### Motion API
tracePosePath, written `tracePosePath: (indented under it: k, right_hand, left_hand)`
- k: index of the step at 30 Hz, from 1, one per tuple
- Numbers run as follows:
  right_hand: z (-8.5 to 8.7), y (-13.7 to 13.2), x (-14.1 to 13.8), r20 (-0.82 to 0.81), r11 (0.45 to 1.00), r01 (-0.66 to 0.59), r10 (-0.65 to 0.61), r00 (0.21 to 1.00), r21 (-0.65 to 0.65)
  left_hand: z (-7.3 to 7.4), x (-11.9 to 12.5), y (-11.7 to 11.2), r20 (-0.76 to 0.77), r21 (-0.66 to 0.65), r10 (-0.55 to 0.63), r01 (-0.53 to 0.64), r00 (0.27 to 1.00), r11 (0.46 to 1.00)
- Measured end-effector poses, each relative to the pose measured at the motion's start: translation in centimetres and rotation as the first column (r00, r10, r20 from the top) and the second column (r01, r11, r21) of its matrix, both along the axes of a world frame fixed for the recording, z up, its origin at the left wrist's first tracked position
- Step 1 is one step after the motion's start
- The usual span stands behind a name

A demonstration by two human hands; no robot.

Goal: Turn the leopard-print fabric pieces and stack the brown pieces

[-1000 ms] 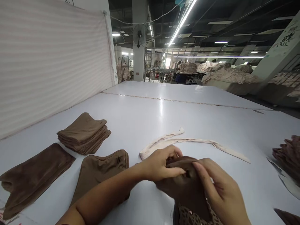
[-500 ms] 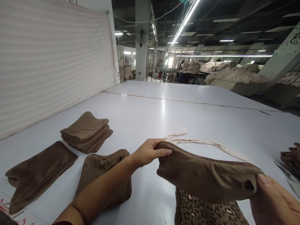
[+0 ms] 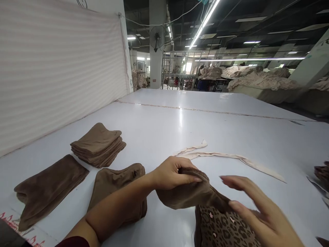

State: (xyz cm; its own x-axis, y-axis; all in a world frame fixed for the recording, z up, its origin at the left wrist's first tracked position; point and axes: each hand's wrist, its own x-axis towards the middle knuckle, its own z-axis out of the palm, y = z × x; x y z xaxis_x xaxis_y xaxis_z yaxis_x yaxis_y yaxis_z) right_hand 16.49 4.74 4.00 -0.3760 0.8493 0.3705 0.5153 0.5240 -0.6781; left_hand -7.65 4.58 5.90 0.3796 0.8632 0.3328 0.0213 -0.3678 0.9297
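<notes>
My left hand point(image 3: 169, 174) pinches the upper edge of a brown fabric piece point(image 3: 183, 196) between thumb and fingers. The piece hangs in a fold, and its narrow right end runs toward my right hand point(image 3: 259, 207). That hand has its thumb and fingers spread, the thumb close to the fabric's end; whether they touch I cannot tell. Beneath lies a leopard-print fabric piece point(image 3: 221, 228) with small pink patches, partly covered by my right hand and the brown piece. My left forearm passes over a short stack of brown pieces point(image 3: 113, 181) with a small hole near one corner.
A taller stack of brown pieces point(image 3: 96, 144) and a darker plush pile point(image 3: 52, 188) lie at left on the white table point(image 3: 159, 127). A pale fabric strip point(image 3: 231, 156) curves beyond my hands. More dark brown fabric point(image 3: 321, 175) sits at the right edge. A light curtain point(image 3: 61, 68) borders the left.
My right hand has let go of the brown piece's right end and opened. The stretched piece has slackened and folded, while my left hand still grips it.
</notes>
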Motion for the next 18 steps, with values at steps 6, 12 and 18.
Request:
tracePosePath:
  k: [6, 12, 18]
  right_hand:
    - [0.9, -0.2, -4.6, -0.009, 0.972, -0.235, 0.235, 0.972, 0.004]
    - [0.7, -0.6, -4.6, -0.089, 0.955, -0.249, 0.237, 0.967, -0.164]
    - [0.4, -0.3, -5.0, -0.216, 0.968, -0.229, 0.204, 0.955, -0.1]
  left_hand:
    - [0.9, 0.2, -0.3, -0.074, -0.032, -0.068, 0.066, 0.995, 0.997]
    - [-0.4, 1.6, -1.1, 0.009, 0.024, 0.066, -0.066, 0.998, 0.998]
    - [-1.3, 2.7, -0.5, 0.096, -0.05, 0.091, -0.086, 0.991, 0.995]
